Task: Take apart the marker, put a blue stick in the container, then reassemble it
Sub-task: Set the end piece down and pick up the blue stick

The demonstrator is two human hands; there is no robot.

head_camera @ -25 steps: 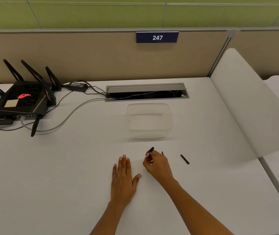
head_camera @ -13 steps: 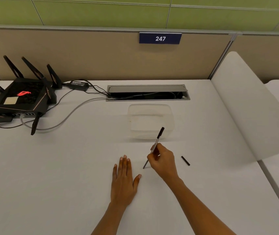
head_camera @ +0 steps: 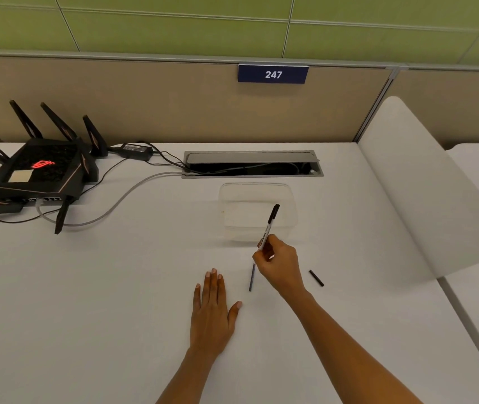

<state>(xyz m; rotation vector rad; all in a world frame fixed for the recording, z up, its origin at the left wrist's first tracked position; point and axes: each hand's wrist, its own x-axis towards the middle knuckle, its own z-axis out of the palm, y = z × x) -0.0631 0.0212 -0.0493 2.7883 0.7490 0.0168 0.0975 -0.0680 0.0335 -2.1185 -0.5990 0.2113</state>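
My right hand (head_camera: 280, 265) grips the white marker body (head_camera: 268, 226) near its lower end, tilted with its black cap up over the front of the clear plastic container (head_camera: 290, 199). A thin blue stick (head_camera: 251, 277) pokes out of the marker's bottom end, reaching down to the white table. A small black end piece (head_camera: 316, 278) lies on the table just right of that hand. My left hand (head_camera: 212, 310) rests flat on the table, palm down, fingers apart, holding nothing.
A black router (head_camera: 38, 173) with antennas and cables sits at the far left. A grey cable tray opening (head_camera: 252, 164) lies behind the container. A white curved divider (head_camera: 424, 182) borders the desk on the right.
My right hand has lifted the marker off the table and tilted it up toward the container; the blue stick has slid out of its lower end. The left hand has stayed put.
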